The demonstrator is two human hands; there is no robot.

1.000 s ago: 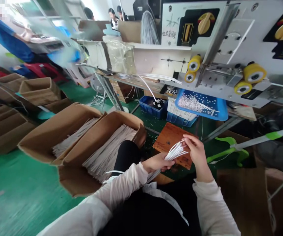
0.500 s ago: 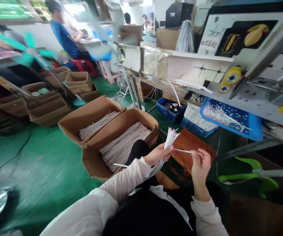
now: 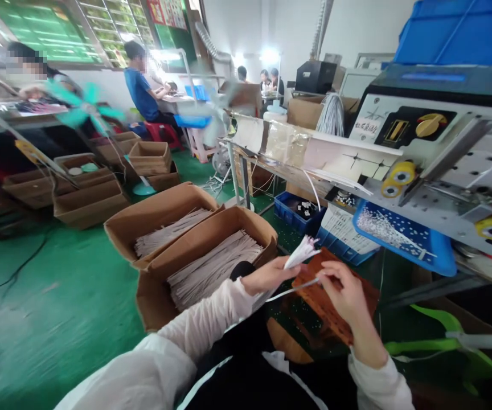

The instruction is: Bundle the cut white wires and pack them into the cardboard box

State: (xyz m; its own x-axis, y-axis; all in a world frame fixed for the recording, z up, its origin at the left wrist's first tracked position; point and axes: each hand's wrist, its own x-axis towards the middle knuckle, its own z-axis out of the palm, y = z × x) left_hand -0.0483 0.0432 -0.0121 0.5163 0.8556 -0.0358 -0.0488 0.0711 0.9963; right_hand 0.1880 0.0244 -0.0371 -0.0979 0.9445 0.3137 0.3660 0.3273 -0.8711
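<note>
My left hand (image 3: pixel 267 275) grips a bundle of thin white wires (image 3: pixel 301 253), whose tips fan out above my fingers. My right hand (image 3: pixel 345 291) pinches a single white wire (image 3: pixel 292 290) that runs down-left, passing just below the bundle. Under my right hand lies a scuffed reddish-brown wooden board (image 3: pixel 331 296). Beside my left wrist stand two cardboard boxes (image 3: pixel 224 228) packed with long pale wire bundles (image 3: pixel 214 269). My lap hides the board's lower part.
To the right stands a white machine with yellow rollers (image 3: pixel 438 182), above a blue tray of small white pieces (image 3: pixel 400 239) and a blue crate (image 3: pixel 297 212). More cardboard boxes (image 3: pixel 90 204) sit on the green floor at left. Several co-workers sit farther back.
The view has swung left and up, showing more of the room. My right hand has moved from the bundle's tips and now pinches one separate wire, while my left hand keeps the bundle.
</note>
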